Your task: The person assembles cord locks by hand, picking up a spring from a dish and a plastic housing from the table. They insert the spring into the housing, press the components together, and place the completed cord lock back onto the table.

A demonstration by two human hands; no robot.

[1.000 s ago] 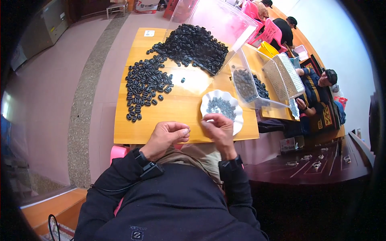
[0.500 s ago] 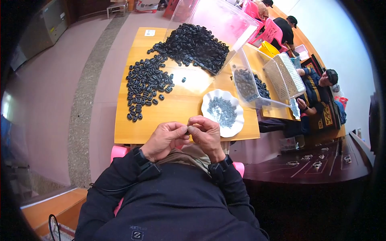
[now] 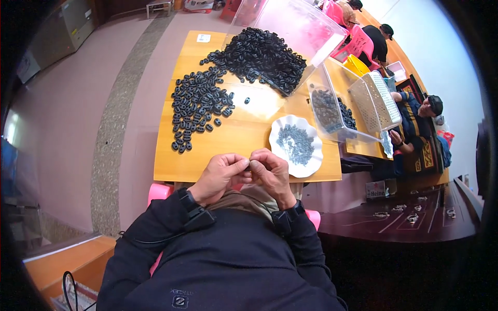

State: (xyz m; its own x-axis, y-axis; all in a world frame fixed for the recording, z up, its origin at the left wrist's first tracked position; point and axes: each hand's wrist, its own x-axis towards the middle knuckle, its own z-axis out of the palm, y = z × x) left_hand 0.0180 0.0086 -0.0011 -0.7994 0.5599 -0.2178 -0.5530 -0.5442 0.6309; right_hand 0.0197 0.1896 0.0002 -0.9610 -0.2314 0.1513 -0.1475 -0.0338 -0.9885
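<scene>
My left hand (image 3: pixel 220 176) and my right hand (image 3: pixel 271 172) meet over the near edge of the wooden table (image 3: pixel 233 140), fingertips pinched together on a small part too tiny to make out. To the right of my hands a white scalloped plate (image 3: pixel 277 155) holds several small grey pieces. Farther out lie a spread of small black rings (image 3: pixel 197 106) and a bigger heap of black rings (image 3: pixel 262 57).
A large clear plastic bin (image 3: pixel 301 26) lies tipped at the far end. A smaller clear tub (image 3: pixel 332 111) with dark parts and a white perforated basket (image 3: pixel 376 98) stand to the right. Other people sit at the right side. A dark table (image 3: pixel 410 217) is near right.
My right hand moved left from beside the plate to join the left hand; both hands now pinch together at the table's near edge.
</scene>
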